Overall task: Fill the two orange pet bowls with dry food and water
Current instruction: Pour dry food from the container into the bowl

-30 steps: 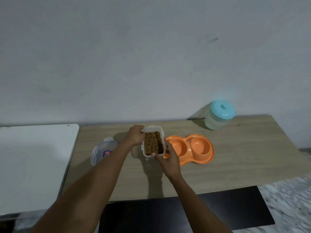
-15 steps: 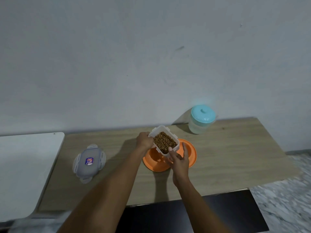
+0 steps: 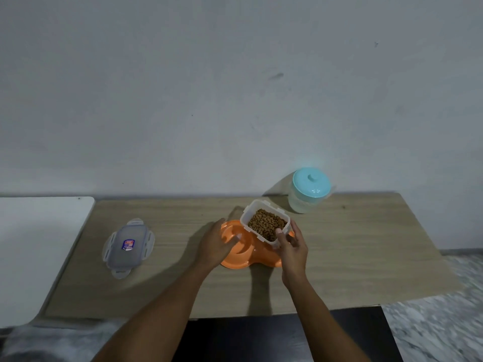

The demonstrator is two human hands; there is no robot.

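- On the wooden table [image 3: 366, 257], near its middle, sat the orange double pet bowl [image 3: 236, 262], with its long axis running left to right along the table.
- Only its left hollow and near rim showed. The right hollow lay behind the food container and the right hand, so what it held could not be told.
- Above the right half of the bowl, clear of the table, hung the clear rectangular food container [image 3: 254, 232], its mouth open and facing up with a slight lean towards the camera.
- Its long axis ran on a slant, from far-left to near-right, with the near-right corner lowest in the view.
- Brown dry food [image 3: 266, 223] filled much of the container, and none could be seen in the left hollow.
- The right hand [image 3: 292, 249] gripped that near-right corner, thumb pressed on the near wall and fingers curled round the right side.
- The left hand [image 3: 215, 244] lay palm down at the left end of the bowl, fingers straight and close together, tips reaching over the rim. Whether they touched the rim could not be told.
- Well to the left, the container's lid [image 3: 126, 248] lay flat on the table, its long axis running near to far with a slight tilt.
- Beyond the bowl on the right, against the wall, stood a pale jar [image 3: 303, 202] under a teal lid [image 3: 311, 185].
- A white table [image 3: 39, 244] butted against the wooden one on the left.
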